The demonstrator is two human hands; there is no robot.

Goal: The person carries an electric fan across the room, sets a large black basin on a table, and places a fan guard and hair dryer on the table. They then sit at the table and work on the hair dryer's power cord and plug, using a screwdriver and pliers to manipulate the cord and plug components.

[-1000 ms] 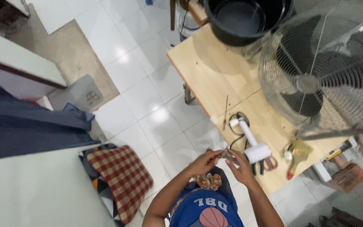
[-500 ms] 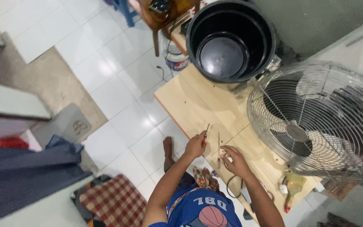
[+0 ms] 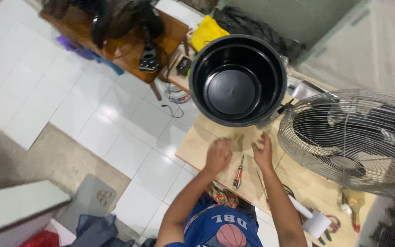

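Reaching toward the black pot (image 3: 237,80), left hand (image 3: 217,155) clenched, right hand (image 3: 263,152) released, both empty.

You have little of this kind before you. A yellow bag (image 3: 208,31) lies crumpled at the top centre of the frame, just above the rim of the big black tub. A white roll (image 3: 315,222) sits at the lower right on the worktop. No signs or screens show.
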